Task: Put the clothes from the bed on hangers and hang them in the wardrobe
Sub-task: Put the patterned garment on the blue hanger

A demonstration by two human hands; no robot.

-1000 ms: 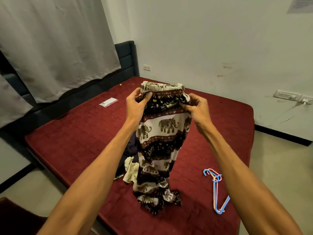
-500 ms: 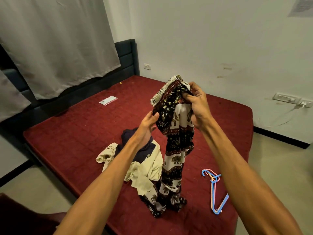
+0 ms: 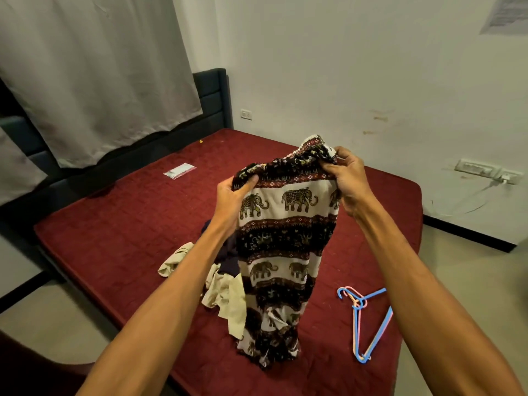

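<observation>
Nothing here can be read. The sheet of paper [image 3: 507, 12] stuck high on the wall carries lines of print, but they are far too blurred to make out. The small packet [image 3: 180, 170] lying on the bed [image 3: 114, 224] shows no legible lettering either.

Home bedroom: bed [image 3: 120, 230], curtain [image 3: 94, 67], wall sockets [image 3: 485, 171].

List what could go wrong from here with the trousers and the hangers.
1. Both the left hand and the right hand grip the elephant-print trousers, so reaching for the hangers means letting go with one; the waistband may slump.
2. The trouser hems bunch on the bed against the cream garment; lifting may drag it.
3. The hangers lie nested and may come up together.
</observation>
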